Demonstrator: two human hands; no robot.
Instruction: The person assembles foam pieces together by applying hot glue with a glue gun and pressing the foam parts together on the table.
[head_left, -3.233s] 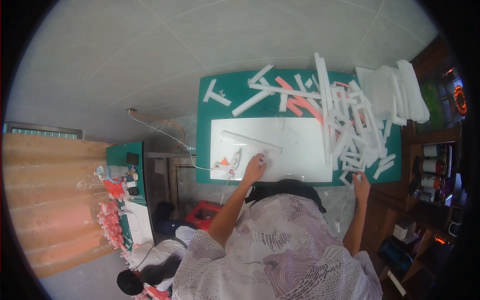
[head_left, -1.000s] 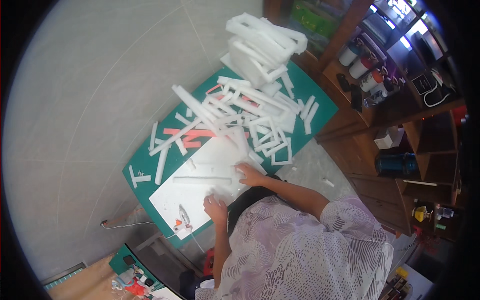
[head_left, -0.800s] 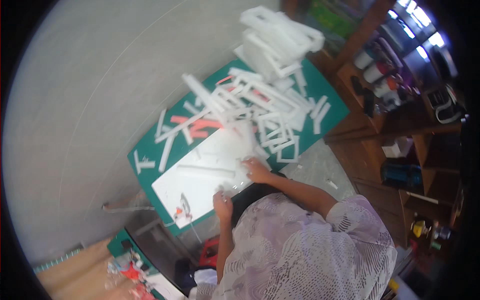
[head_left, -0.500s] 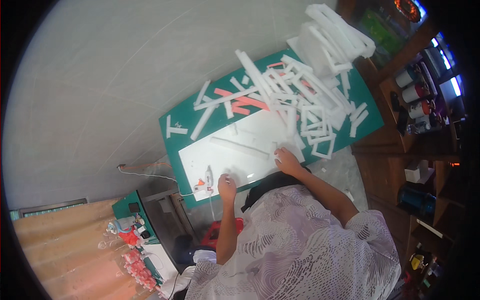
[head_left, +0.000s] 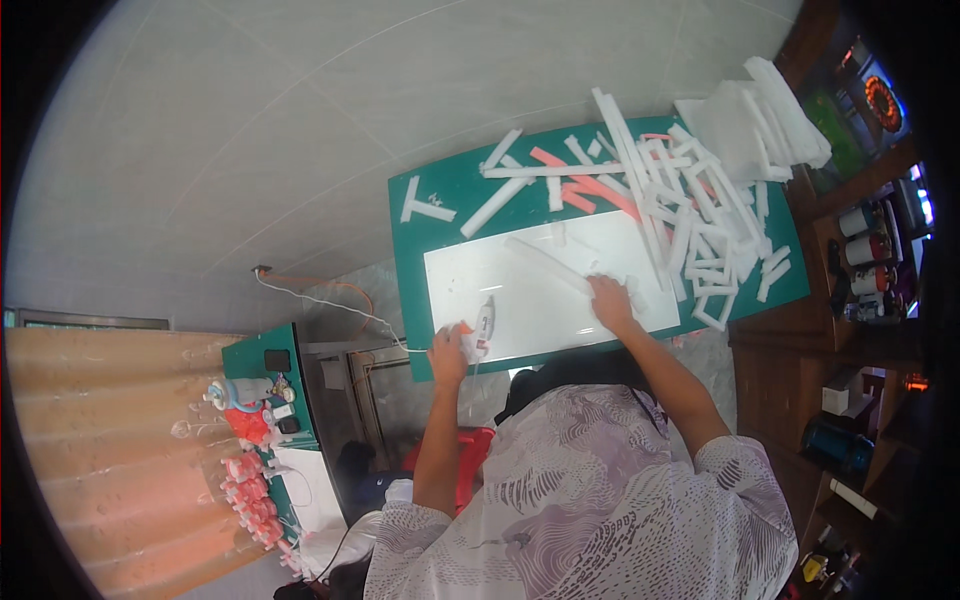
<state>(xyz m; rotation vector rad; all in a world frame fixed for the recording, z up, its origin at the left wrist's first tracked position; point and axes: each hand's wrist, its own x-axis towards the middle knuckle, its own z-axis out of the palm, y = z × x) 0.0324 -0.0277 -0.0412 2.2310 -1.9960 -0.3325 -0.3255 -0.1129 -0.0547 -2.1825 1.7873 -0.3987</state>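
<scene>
A white board (head_left: 560, 335) lies on the green table (head_left: 412, 290). On its left part rests a white glue gun (head_left: 485, 322) with an orange trigger, nozzle pointing to the far side. My left hand (head_left: 447, 352) is at the glue gun's handle, fingers closed around it. Farther right, a long white foam strip (head_left: 545, 262) lies slantwise across the board. My right hand (head_left: 612, 300) is at the strip's near right end, fingers bent and closed on it. The fingertips there are partly hidden and slightly blurred.
White foam strips and frames (head_left: 705, 230) heap up on the table's right, with pink strips (head_left: 590, 185) among them. Foam sheets (head_left: 750, 125) stack at the far right corner. A white cord (head_left: 345, 308) runs from the wall to the table's left edge. A red stool (head_left: 468, 460) stands below.
The view has shifted, so the table appears farther right. My left hand has moved round to the glue gun's handle. My right hand has moved onto the end of the foam strip.
</scene>
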